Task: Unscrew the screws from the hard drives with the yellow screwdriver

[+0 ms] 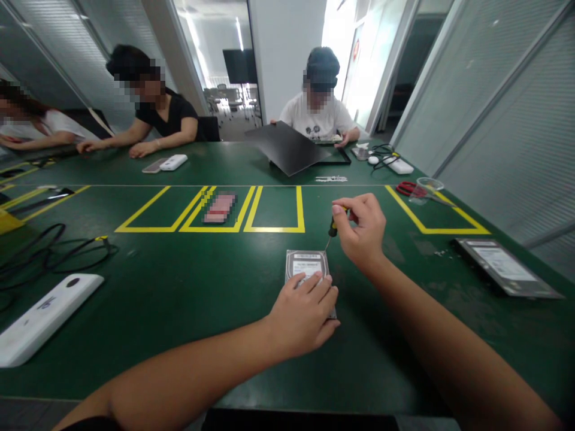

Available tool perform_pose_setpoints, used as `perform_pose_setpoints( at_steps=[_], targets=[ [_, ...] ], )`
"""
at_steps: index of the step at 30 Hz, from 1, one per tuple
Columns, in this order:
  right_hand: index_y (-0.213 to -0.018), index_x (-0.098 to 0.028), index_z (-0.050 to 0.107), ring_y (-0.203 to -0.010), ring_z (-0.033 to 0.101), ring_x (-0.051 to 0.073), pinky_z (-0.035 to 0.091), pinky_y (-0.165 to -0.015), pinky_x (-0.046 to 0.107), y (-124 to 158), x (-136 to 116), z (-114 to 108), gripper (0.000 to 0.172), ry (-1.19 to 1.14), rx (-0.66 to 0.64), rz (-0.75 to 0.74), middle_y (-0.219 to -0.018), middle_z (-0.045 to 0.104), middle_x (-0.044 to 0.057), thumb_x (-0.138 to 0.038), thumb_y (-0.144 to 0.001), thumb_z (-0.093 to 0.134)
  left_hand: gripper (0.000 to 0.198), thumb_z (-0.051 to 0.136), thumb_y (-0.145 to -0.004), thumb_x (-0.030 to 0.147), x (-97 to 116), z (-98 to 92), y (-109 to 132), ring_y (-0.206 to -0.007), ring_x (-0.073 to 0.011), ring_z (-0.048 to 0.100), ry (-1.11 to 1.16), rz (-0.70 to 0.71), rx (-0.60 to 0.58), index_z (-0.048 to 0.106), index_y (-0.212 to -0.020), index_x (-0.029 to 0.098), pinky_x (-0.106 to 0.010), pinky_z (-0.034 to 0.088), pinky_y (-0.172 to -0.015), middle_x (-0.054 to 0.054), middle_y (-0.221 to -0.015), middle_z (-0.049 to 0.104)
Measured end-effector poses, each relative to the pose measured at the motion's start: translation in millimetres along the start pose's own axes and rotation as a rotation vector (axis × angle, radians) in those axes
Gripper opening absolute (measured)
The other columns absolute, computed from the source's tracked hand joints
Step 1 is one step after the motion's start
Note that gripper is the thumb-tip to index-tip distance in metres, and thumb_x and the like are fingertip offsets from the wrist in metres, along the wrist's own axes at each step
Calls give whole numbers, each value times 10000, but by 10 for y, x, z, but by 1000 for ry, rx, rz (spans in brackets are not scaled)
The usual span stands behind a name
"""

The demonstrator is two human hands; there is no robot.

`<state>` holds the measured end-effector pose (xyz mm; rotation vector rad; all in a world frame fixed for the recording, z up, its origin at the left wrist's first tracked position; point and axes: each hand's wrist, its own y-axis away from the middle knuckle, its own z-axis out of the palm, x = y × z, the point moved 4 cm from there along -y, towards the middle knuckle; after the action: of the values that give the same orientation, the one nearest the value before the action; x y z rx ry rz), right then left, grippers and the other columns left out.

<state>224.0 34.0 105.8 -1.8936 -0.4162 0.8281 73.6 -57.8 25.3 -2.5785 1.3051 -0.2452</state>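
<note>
A silver hard drive [307,256] with a white label lies flat on the green table in front of me. My left hand [302,312] grips it from above, fingers across its near half and thumb by its right edge, so that part is hidden. Between the thumb and fingers of my right hand [362,232] is a small screwdriver [332,230] with a black and yellow handle. It slants down to the left, its tip at the drive's far right corner. Whether the tip sits in a screw is too small to tell.
Right of me lies a second labelled drive [505,266], with red-handled scissors [411,190] and a plastic cup [430,184] beyond. At left are a white power bank [49,317] and black cables [54,254]. Across the table a person [317,114] holds a dark panel [290,146].
</note>
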Motion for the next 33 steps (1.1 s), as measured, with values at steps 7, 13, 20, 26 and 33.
perform_pose_setpoints(
  at_steps=[7, 13, 20, 26, 33],
  targets=[
    [-944, -198, 740, -692, 521, 137, 460, -649, 312, -18, -13, -13, 160, -10, -14, -4, -793, 558, 18, -280, -929, 604, 543, 558, -953, 509, -2, 4, 3, -1355, -303, 474, -31, 10, 6, 539, -1382, 177, -483, 409, -1057, -98, -1469, 548],
    [-971, -213, 733, -753, 580, 162, 477, -681, 333, -37, -32, -17, 193, -19, -58, -19, -821, 622, 27, -230, -926, 547, 544, 557, -953, 485, 11, 10, 7, -1371, -318, 455, -20, 1, 12, 536, -1386, 155, -503, 390, -1078, -116, -1478, 535],
    [-937, -202, 648, -691, 561, 148, 455, -660, 325, 11, 51, 2, 121, -42, -64, 94, -832, 682, 18, -242, -912, 536, 533, 582, -938, 475, 7, -2, 2, -1366, -312, 461, 27, -19, 21, 552, -1372, 166, -502, 383, -1079, -121, -1473, 542],
    [-889, -196, 631, -756, 551, 153, 446, -656, 308, -24, -32, -7, 111, -33, -29, -42, -851, 624, 22, -306, -907, 632, 524, 576, -941, 485, 6, -15, 7, -1382, -294, 447, 39, -22, 18, 549, -1364, 177, -499, 380, -1084, -97, -1470, 549],
    [-877, -198, 659, -736, 561, 150, 454, -679, 315, -23, -65, -10, 63, 10, -32, -51, -793, 629, 9, -249, -901, 630, 531, 578, -943, 479, 0, -9, 7, -1385, -305, 442, 42, -23, 19, 546, -1377, 175, -503, 371, -1102, -99, -1482, 537]
  ],
)
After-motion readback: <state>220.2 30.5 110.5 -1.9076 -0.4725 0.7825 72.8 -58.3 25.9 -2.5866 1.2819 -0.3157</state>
